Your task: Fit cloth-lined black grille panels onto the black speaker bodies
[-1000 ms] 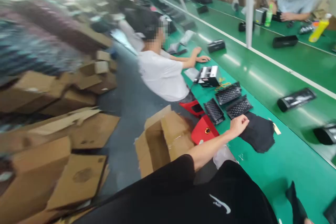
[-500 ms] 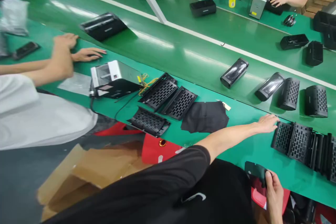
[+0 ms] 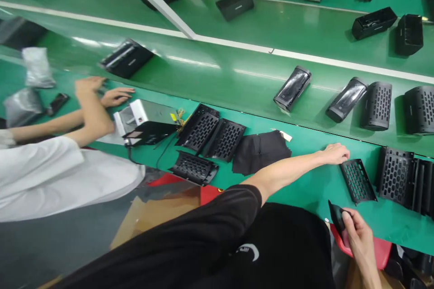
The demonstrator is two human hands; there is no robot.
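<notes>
My left hand [image 3: 334, 154] lies flat and open on the green bench [image 3: 305, 180], just above a black perforated speaker grille [image 3: 357, 181] and not clearly touching it. To the right stands a row of similar grilles [image 3: 395, 178], close together. My right hand [image 3: 360, 239] is at the bench's near edge, pinching a small curved black piece [image 3: 335, 216] between fingers and thumb. Several more grilles [image 3: 198, 128] and a crumpled black cloth [image 3: 259, 153] lie to the left of my left arm.
A seated co-worker's hands [image 3: 101, 95] are at the left, beside a silver machine [image 3: 145, 119]. Black speakers [image 3: 376, 106] stand on a parallel green bench beyond a white rail [image 3: 237, 45]. A red item [image 3: 364, 247] lies under my right hand.
The view has shifted slightly. One grille now lies apart from the row, near my left hand, which has moved slightly back from the row. My right hand still grips the black piece, now turned.
</notes>
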